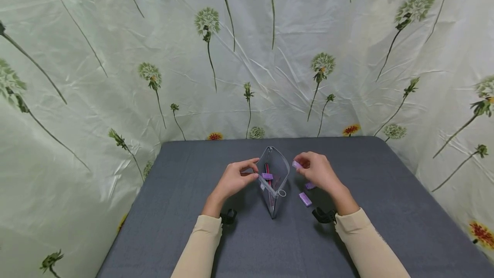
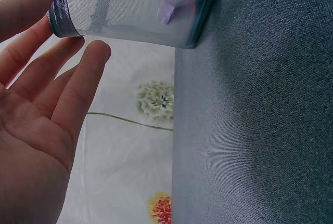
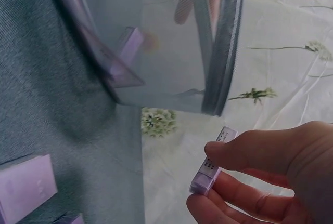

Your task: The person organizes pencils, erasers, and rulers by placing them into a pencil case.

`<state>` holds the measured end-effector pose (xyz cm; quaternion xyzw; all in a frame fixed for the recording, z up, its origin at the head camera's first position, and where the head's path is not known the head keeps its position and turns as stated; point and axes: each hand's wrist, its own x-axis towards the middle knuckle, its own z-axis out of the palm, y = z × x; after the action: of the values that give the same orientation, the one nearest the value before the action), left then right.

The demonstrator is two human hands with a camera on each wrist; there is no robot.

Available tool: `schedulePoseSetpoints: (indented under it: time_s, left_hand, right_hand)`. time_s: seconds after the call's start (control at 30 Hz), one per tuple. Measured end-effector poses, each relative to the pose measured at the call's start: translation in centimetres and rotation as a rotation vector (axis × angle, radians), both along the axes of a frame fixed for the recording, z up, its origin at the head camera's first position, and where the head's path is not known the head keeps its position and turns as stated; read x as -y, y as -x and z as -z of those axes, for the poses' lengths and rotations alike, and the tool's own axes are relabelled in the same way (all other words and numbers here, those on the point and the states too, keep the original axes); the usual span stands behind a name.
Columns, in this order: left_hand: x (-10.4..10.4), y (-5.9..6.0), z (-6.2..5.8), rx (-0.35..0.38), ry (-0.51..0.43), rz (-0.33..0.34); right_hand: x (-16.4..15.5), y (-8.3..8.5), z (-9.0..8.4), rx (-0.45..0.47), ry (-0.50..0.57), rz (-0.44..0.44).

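Your left hand [image 1: 233, 180] has its thumb and fingertips pinching the rim of the mesh pouch [image 1: 275, 179], holding the mouth open, and the pouch stands on its edge around the middle of the grey table [image 1: 185, 209], a bit toward the far edge. There's already a purple eraser and what looks like a pen or two inside. Your right hand [image 1: 317, 170] has a small purple eraser [image 1: 296, 165] pinched between thumb and fingers, just beside the pouch mouth on its right side. Two more purple erasers [image 1: 305, 199] lie on the table near that wrist. My guess at the weak spot: the pouch is floppy and only held at one side of the rim, so if that pinch slackens, the mouth could sag shut and the eraser would bounce off the zip edge onto the table. Bumping the pouch wall with your right knuckles could also tip it over.
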<state>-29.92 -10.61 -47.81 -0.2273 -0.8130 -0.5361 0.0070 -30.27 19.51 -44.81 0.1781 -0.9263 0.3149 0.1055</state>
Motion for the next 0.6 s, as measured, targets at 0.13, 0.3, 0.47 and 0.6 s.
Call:
schedulePoseSetpoints:
  time_s: [0.13, 0.3, 0.47, 0.6]
  left_hand:
    - [0.1, -0.1, 0.1, 0.0, 0.0, -0.003]
    - [0.3, -0.2, 0.2, -0.001, 0.011, -0.008]
    - [0.4, -0.2, -0.1, -0.001, -0.002, 0.007]
    - [0.2, 0.0, -0.1, -0.006, -0.013, 0.031]
  right_hand:
    - [0.3, -0.3, -0.4, -0.013, 0.015, -0.011]
    - [1.0, -0.9, -0.9, -0.013, 0.027, -0.017]
    - [1.6, -1.5, -1.6, -0.016, 0.062, -0.044]
    - [2.0, -2.0, -2.1, -0.001, 0.088, -0.081]
